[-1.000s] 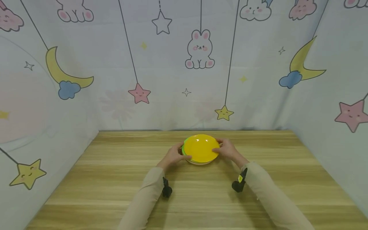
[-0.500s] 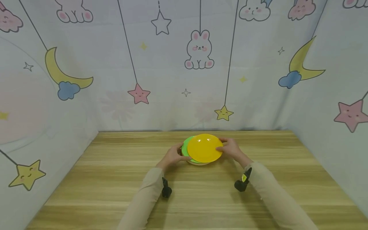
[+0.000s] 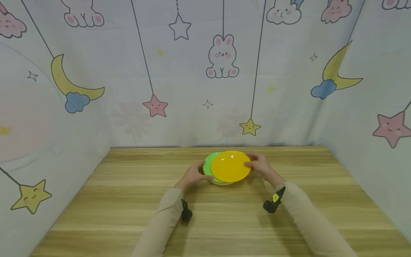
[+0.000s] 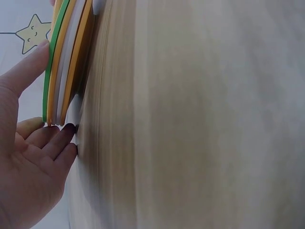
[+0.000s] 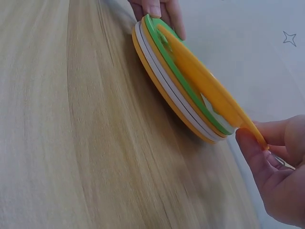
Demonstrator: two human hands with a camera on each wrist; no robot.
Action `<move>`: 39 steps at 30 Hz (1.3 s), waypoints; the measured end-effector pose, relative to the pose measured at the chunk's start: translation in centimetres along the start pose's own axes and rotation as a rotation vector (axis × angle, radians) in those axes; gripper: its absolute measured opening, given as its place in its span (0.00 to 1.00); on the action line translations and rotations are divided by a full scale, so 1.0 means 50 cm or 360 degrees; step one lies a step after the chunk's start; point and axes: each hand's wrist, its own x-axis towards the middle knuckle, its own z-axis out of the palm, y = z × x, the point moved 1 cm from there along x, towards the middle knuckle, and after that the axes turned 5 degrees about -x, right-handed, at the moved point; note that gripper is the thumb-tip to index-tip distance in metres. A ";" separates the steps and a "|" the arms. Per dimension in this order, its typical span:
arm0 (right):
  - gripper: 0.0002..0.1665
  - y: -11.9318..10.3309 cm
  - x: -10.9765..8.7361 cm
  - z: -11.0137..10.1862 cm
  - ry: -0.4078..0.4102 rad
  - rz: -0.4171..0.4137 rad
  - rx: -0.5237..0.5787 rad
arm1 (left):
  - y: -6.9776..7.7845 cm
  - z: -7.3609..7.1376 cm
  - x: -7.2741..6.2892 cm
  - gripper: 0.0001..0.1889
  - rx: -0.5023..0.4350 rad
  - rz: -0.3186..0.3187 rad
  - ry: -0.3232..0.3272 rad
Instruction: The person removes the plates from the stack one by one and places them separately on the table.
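Observation:
My right hand (image 3: 262,167) pinches the right rim of a yellow plate (image 3: 231,166), thumb on one face and fingers behind. In the right wrist view that plate (image 5: 214,90) is tilted, its near side raised and its far side close to the green plate (image 5: 186,86) under it. My left hand (image 3: 192,174) grips the left side of the plate stack (image 4: 66,62). Its thumb lies on the green plate's rim and its fingers are at the lower edges. Below the green plate, orange and white rims alternate.
The stack is on a wood-grain table (image 3: 224,221), near its back edge. A white cloth wall (image 3: 186,78) printed with stars, moons and rabbits stands behind and at both sides. A small black device (image 3: 273,202) is strapped to each wrist.
The yellow plate has slid right off the top of the stack with my right hand, baring the left part of the green plate. My left hand has stayed at the stack.

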 end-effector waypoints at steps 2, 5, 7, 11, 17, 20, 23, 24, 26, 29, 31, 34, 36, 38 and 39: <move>0.28 0.001 0.000 -0.003 0.0006 0.0015 0.0010 | -0.001 0.000 0.000 0.44 0.0009 -0.0004 0.0003; 0.28 0.001 -0.002 -0.009 0.0024 0.0013 0.0046 | -0.004 0.000 0.001 0.45 -0.0002 -0.0022 0.0006; 0.28 0.001 -0.004 -0.013 0.0027 0.0007 0.0089 | -0.005 0.000 0.000 0.46 -0.0009 -0.0040 0.0011; 0.28 -0.005 -0.009 -0.023 0.0014 -0.0029 0.0145 | -0.004 -0.002 -0.002 0.46 -0.0019 -0.0061 0.0014; 0.29 -0.010 -0.016 -0.037 0.0005 -0.0057 0.0165 | -0.002 -0.006 -0.004 0.46 0.0035 -0.0112 0.0006; 0.29 -0.011 -0.021 -0.042 0.0023 -0.0042 0.0169 | -0.003 -0.006 -0.002 0.47 0.0028 -0.0105 0.0006; 0.29 -0.016 -0.029 -0.045 0.0053 -0.0017 0.0194 | -0.006 -0.006 -0.001 0.47 0.0009 -0.0098 0.0008; 0.29 -0.017 -0.032 -0.047 0.0062 -0.0008 0.0202 | -0.007 -0.006 -0.002 0.47 0.0004 -0.0087 0.0002; 0.29 -0.019 -0.037 -0.051 0.0088 0.0009 0.0210 | -0.009 -0.005 -0.002 0.46 -0.0020 -0.0077 -0.0008; 0.30 -0.021 -0.043 -0.060 0.0120 0.0031 0.0222 | -0.011 -0.005 -0.002 0.46 -0.0037 -0.0062 -0.0019; 0.30 -0.022 -0.048 -0.066 0.0146 0.0039 0.0236 | -0.012 -0.004 -0.001 0.46 -0.0038 -0.0071 -0.0016; 0.31 -0.025 -0.053 -0.076 0.0184 0.0042 0.0276 | -0.012 -0.004 -0.001 0.47 -0.0026 -0.0073 -0.0010; 0.31 -0.024 -0.055 -0.081 0.0205 0.0053 0.0287 | -0.012 -0.004 0.000 0.47 -0.0029 -0.0075 -0.0008; 0.31 -0.022 -0.055 -0.086 0.0221 0.0068 0.0294 | -0.014 -0.003 0.000 0.47 -0.0041 -0.0067 -0.0009; 0.30 -0.020 -0.055 -0.088 0.0223 0.0077 0.0284 | -0.014 -0.003 0.001 0.47 -0.0047 -0.0062 -0.0008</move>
